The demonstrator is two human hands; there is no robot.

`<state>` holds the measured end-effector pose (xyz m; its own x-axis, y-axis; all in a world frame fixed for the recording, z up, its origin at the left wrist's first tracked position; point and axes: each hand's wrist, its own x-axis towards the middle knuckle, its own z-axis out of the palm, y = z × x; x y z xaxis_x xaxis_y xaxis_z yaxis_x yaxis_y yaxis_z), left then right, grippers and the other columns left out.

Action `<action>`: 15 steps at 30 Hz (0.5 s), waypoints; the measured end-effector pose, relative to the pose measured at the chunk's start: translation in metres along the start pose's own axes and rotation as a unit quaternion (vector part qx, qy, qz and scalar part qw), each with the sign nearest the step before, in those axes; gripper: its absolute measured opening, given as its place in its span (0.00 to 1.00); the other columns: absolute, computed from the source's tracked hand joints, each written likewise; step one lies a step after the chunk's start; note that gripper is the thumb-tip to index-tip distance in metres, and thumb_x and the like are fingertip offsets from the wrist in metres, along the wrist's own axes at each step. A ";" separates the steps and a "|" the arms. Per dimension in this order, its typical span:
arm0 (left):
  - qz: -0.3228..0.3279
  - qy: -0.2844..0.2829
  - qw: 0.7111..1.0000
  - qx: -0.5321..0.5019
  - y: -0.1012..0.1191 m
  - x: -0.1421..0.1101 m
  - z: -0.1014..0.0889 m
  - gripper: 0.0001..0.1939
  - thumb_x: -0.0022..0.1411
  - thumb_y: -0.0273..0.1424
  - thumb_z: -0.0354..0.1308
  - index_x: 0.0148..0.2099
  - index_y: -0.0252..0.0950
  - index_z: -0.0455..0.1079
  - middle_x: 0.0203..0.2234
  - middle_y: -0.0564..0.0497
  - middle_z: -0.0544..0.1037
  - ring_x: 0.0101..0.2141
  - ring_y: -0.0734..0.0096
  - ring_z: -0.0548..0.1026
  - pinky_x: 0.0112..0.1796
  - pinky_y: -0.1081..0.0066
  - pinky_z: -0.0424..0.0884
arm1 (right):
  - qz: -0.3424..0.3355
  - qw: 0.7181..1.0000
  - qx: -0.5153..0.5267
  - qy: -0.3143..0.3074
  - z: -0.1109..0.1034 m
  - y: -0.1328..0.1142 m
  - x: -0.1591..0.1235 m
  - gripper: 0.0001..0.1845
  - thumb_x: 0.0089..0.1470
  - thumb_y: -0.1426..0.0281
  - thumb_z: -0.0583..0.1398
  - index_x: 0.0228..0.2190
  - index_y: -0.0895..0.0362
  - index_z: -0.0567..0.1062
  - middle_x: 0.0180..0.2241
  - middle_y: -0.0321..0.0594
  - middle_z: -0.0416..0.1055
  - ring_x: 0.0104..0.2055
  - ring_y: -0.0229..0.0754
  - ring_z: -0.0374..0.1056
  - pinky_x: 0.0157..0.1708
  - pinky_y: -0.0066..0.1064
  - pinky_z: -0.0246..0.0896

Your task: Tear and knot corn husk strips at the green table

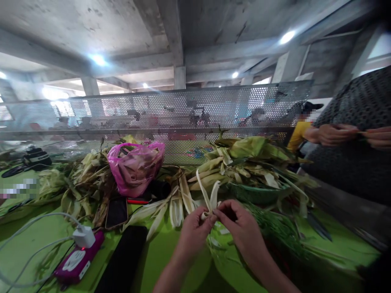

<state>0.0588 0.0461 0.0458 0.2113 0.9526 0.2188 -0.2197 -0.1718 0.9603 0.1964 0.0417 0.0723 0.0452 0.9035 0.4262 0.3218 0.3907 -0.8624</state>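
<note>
My left hand [197,226] is closed on pale corn husk strips [213,198], pinching them at their lower end. Close against it, my right hand [238,219] grips the same strips between thumb and fingers. Two strip ends stick up above my fingertips, and a small curl or loop of husk shows by the left thumb. What exactly the fingertips do is partly hidden. Behind my hands lie several long split husks [176,209]. To the right is a bunch of thin green strands [275,224].
A pink plastic bag [136,167], a phone [116,212] and a purple power strip [80,260] with a white charger [84,237] stand left. Husks [250,150] heap over a green basket [259,193]. Scissors-like blades [319,226] lie right. Another person's hands [339,135] work nearby.
</note>
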 end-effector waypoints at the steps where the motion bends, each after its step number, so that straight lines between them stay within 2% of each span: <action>1: -0.002 0.007 1.000 -0.004 0.001 0.000 0.000 0.19 0.53 0.46 0.63 0.31 0.35 0.65 0.19 0.60 0.57 0.22 0.78 0.53 0.24 0.75 0.49 | 0.007 1.000 0.009 0.004 0.001 0.000 0.000 0.09 0.51 0.63 0.61 0.26 0.55 0.70 0.23 0.35 0.69 0.27 0.41 0.66 0.27 0.30 0.62; 7: -0.064 0.132 0.987 -0.067 0.002 0.001 -0.001 0.18 0.51 0.44 0.64 0.33 0.35 0.65 0.18 0.60 0.59 0.19 0.80 0.52 0.21 0.75 0.46 | 0.008 0.999 0.029 0.021 0.013 -0.004 -0.010 0.13 0.48 0.58 0.63 0.27 0.55 0.71 0.25 0.39 0.70 0.28 0.41 0.65 0.29 0.31 0.62; 9: -0.071 0.167 0.978 -0.105 0.004 0.000 -0.001 0.17 0.50 0.42 0.64 0.32 0.35 0.64 0.19 0.59 0.61 0.19 0.81 0.53 0.21 0.76 0.48 | 0.030 0.997 0.071 0.006 0.019 -0.004 -0.012 0.15 0.45 0.57 0.65 0.25 0.56 0.72 0.23 0.37 0.69 0.27 0.40 0.64 0.28 0.30 0.61; 13: -0.077 0.186 0.969 -0.140 0.009 -0.004 -0.001 0.16 0.49 0.40 0.64 0.32 0.35 0.64 0.20 0.58 0.64 0.19 0.81 0.56 0.21 0.76 0.50 | 0.141 0.970 0.191 -0.054 0.026 0.000 -0.013 0.19 0.44 0.53 0.65 0.24 0.57 0.74 0.21 0.35 0.67 0.22 0.37 0.61 0.24 0.29 0.57; 15: -0.086 0.177 0.970 -0.141 0.012 -0.005 -0.001 0.16 0.49 0.40 0.64 0.32 0.36 0.64 0.19 0.59 0.62 0.18 0.81 0.55 0.21 0.76 0.49 | 0.168 0.963 0.205 -0.038 0.025 0.004 -0.011 0.19 0.46 0.53 0.64 0.26 0.57 0.76 0.22 0.36 0.69 0.22 0.36 0.61 0.23 0.28 0.57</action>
<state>0.0541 0.0393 0.0560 -0.0620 0.9962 -0.0608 -0.4720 0.0245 0.8813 0.1732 0.0373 0.0574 0.0082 0.9954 0.0956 -0.1002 0.0959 -0.9903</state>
